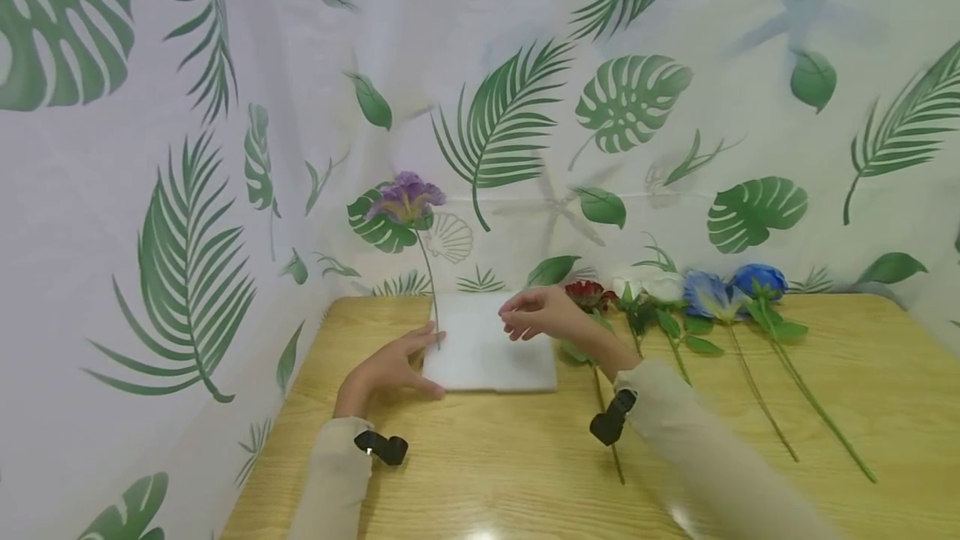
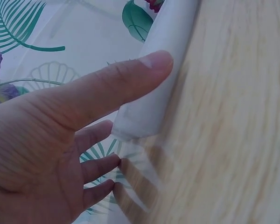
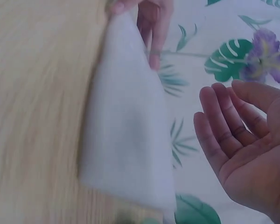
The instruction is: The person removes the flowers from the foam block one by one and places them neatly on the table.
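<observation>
A white foam board (image 1: 480, 365) lies flat on the table. An artificial purple flower (image 1: 407, 200) stands upright in its left part, its thin stem meeting the board. My left hand (image 1: 386, 369) is at the board's left edge, thumb and fingers spread around the corner; in the left wrist view the thumb (image 2: 112, 88) extends straight across the board's edge. Above the board's right part hovers my right hand (image 1: 551, 319), its fingers loosely bent. Nothing shows between those fingers in the right wrist view, where the palm (image 3: 252, 172) is visible.
To the right of the board lie a red flower (image 1: 590, 295), white flowers (image 1: 654, 284), a pale blue flower (image 1: 707, 293) and a deep blue rose (image 1: 759, 280), stems toward me. A leaf-printed curtain (image 1: 517, 15) hangs behind the wooden table (image 1: 465, 457).
</observation>
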Demonstrator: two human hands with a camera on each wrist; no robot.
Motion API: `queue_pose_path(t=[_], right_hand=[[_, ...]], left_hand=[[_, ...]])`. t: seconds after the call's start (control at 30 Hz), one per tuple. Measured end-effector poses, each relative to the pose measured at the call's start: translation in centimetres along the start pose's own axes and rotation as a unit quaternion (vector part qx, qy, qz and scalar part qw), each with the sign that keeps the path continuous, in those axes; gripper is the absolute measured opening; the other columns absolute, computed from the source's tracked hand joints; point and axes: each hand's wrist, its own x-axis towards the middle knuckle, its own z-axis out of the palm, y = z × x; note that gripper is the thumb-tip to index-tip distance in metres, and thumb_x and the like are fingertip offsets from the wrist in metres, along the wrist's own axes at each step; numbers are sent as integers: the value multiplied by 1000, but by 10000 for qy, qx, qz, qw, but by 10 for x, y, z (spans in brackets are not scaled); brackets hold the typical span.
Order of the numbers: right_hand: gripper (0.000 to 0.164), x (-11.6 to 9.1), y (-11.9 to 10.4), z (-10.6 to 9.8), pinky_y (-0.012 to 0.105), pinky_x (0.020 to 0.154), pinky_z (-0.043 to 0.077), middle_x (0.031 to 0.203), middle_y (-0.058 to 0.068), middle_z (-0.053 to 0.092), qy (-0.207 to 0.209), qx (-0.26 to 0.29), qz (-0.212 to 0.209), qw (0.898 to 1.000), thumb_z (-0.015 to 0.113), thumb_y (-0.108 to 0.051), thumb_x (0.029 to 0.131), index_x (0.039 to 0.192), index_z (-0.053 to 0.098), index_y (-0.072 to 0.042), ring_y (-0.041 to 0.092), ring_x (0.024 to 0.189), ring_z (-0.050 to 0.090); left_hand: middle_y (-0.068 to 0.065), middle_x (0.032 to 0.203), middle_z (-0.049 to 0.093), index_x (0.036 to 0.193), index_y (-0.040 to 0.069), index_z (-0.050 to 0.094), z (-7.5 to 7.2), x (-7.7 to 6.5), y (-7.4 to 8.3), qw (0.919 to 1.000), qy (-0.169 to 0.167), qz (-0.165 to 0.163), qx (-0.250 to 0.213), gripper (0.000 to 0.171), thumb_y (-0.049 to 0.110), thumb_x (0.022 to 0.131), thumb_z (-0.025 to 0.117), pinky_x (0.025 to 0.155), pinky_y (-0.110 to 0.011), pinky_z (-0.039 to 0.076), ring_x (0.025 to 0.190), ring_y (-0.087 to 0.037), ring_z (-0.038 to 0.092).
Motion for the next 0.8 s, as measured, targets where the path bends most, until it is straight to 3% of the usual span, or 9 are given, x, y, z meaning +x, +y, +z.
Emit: queue_pose_path(t=[0.13,0.3,0.53,0.8], right_hand=[[30,18,-4,26,43,85,63,104,18,77,196,316,33,9993,66,-16,100,120,68,5,21,89,76],[37,36,-9,51,39,87,62,116,21,74,428,666,56,9968,62,-15,102,131,62,8,27,102,75],[38,53,-15,69,42,95,60,133,21,67,553,797,120,9952,61,-14,103,137,61,5,32,118,68],[35,65,-12,83,44,97,59,136,23,65,586,821,131,9948,60,-10,103,135,62,5,34,123,65]], left_hand=[[-12,171,18,157,14,41,-1,1,1,10000,-10,13,-10,96,29,76,91,127,-56,18,158,-37,16],[-14,171,19,157,12,42,-2,0,2,10000,-45,75,43,94,28,78,90,127,-57,18,157,-39,17],[-15,170,19,156,11,43,-2,-1,0,9998,-41,181,85,92,28,78,90,126,-58,19,157,-39,18],[-14,171,19,156,12,43,-4,-2,0,9997,-46,234,74,91,27,79,89,126,-59,20,157,-39,17]])
